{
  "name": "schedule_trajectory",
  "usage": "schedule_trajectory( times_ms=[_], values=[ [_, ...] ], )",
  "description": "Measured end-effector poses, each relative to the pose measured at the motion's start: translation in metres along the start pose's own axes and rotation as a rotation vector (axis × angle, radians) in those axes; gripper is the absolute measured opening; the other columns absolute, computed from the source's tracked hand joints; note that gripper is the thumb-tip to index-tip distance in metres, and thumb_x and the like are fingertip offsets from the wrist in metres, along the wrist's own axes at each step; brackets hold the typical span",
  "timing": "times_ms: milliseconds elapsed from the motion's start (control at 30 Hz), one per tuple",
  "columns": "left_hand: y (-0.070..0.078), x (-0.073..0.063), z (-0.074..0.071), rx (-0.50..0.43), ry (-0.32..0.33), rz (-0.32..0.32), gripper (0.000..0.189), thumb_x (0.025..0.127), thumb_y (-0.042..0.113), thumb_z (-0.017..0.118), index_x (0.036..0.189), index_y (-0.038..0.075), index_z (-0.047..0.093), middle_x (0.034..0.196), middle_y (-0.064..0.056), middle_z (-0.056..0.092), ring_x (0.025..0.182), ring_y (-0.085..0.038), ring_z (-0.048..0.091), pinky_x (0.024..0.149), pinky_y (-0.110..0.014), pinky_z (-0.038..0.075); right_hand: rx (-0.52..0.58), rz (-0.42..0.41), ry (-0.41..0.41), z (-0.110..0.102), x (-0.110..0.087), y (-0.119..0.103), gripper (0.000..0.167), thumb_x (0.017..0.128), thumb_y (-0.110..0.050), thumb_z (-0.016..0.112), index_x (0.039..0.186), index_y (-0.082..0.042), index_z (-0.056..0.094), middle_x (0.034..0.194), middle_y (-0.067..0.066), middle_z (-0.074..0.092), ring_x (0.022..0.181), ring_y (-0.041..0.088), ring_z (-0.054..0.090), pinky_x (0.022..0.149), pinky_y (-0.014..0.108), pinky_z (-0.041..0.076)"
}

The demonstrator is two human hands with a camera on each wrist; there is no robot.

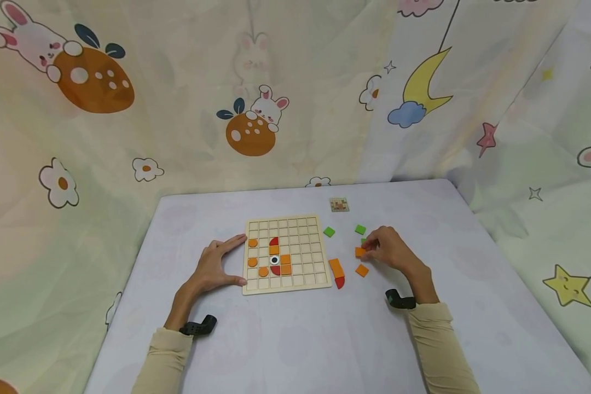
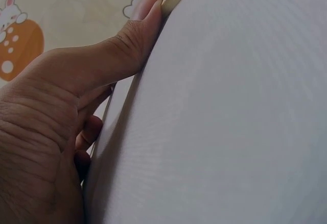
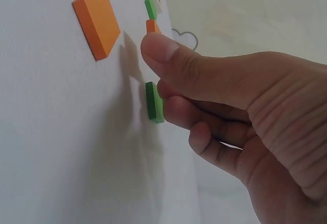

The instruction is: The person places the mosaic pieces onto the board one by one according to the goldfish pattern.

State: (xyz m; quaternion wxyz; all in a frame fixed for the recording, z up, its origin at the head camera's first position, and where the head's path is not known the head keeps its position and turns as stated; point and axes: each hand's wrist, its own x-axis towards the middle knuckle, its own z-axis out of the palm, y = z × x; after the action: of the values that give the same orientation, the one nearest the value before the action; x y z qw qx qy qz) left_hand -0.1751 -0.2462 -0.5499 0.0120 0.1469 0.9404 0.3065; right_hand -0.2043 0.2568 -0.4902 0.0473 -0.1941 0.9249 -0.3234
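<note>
My left hand (image 1: 210,267) rests at the left edge of a square wooden grid board (image 1: 305,249), thumb and forefinger spread wide and touching that edge. In the left wrist view, its thumb lies against the board's rim (image 2: 176,0). On the board sit orange discs (image 1: 253,242), orange squares (image 1: 285,269), red quarter-circles (image 1: 274,241) and an eye tile (image 1: 274,260). Right of the board, my right hand (image 1: 386,249) pinches an orange square tile (image 1: 359,251) between thumb and forefinger. The fingertips partly cover that tile in the right wrist view.
Green tiles (image 1: 329,232) lie right of the board, one partly behind the right hand. A loose orange tile (image 1: 361,270) is nearer me. Orange tiles (image 1: 336,268) and a red quarter-circle (image 1: 340,282) lie beside the board. A small pattern card (image 1: 339,204) is at the back.
</note>
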Motion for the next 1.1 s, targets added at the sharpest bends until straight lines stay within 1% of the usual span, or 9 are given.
schedule_trajectory(
  times_ms=[133, 300, 533, 733, 900, 1100],
  values=[
    [0.0, 0.0, 0.0, 0.004, 0.001, 0.002, 0.123, 0.061, 0.059, 0.103, 0.167, 0.029, 0.047, 0.173, 0.0, 0.048, 0.118, -0.025, 0.048, 0.1, -0.05, 0.036, 0.01, -0.009, -0.013, 0.002, 0.003, -0.002, 0.018, 0.08, -0.005, 0.096, 0.094, 0.001, 0.084, 0.087, 0.008, 0.082, 0.076, 0.014, 0.063, 0.068, 0.024, 0.05],
    [0.001, -0.001, -0.001, 0.007, -0.002, -0.001, 0.123, 0.062, 0.058, 0.104, 0.167, 0.029, 0.047, 0.174, -0.001, 0.047, 0.118, -0.025, 0.048, 0.101, -0.05, 0.036, -0.001, -0.009, -0.027, 0.006, 0.007, -0.008, 0.019, 0.079, -0.005, 0.096, 0.094, 0.0, 0.085, 0.087, 0.006, 0.081, 0.078, 0.014, 0.063, 0.07, 0.025, 0.051],
    [0.0, 0.0, 0.0, 0.008, 0.0, -0.003, 0.122, 0.062, 0.06, 0.103, 0.167, 0.031, 0.047, 0.173, 0.0, 0.048, 0.119, -0.025, 0.049, 0.099, -0.048, 0.036, 0.011, 0.053, -0.054, 0.011, 0.011, -0.012, 0.018, 0.082, -0.005, 0.095, 0.097, -0.001, 0.085, 0.089, 0.005, 0.081, 0.079, 0.015, 0.067, 0.074, 0.026, 0.056],
    [-0.001, 0.0, 0.0, -0.001, -0.002, 0.001, 0.122, 0.062, 0.061, 0.102, 0.167, 0.031, 0.047, 0.173, -0.001, 0.048, 0.117, -0.024, 0.048, 0.097, -0.047, 0.036, 0.009, 0.028, -0.068, 0.014, 0.016, -0.015, 0.017, 0.083, -0.005, 0.094, 0.097, 0.0, 0.085, 0.089, 0.007, 0.082, 0.079, 0.015, 0.068, 0.074, 0.028, 0.057],
    [-0.001, 0.001, 0.0, 0.007, -0.003, 0.011, 0.125, 0.061, 0.061, 0.103, 0.167, 0.03, 0.047, 0.173, -0.001, 0.049, 0.118, -0.024, 0.049, 0.098, -0.046, 0.036, -0.002, 0.005, -0.069, 0.015, 0.02, -0.018, 0.017, 0.084, -0.006, 0.094, 0.097, -0.001, 0.085, 0.091, 0.006, 0.082, 0.08, 0.014, 0.066, 0.075, 0.028, 0.055],
    [-0.001, 0.001, 0.0, 0.005, -0.005, 0.008, 0.124, 0.061, 0.06, 0.103, 0.167, 0.029, 0.047, 0.173, -0.001, 0.048, 0.117, -0.025, 0.049, 0.098, -0.047, 0.036, -0.009, -0.015, -0.059, 0.018, 0.025, -0.023, 0.02, 0.082, -0.006, 0.095, 0.098, -0.001, 0.085, 0.091, 0.005, 0.081, 0.082, 0.016, 0.065, 0.077, 0.028, 0.055]
  ],
)
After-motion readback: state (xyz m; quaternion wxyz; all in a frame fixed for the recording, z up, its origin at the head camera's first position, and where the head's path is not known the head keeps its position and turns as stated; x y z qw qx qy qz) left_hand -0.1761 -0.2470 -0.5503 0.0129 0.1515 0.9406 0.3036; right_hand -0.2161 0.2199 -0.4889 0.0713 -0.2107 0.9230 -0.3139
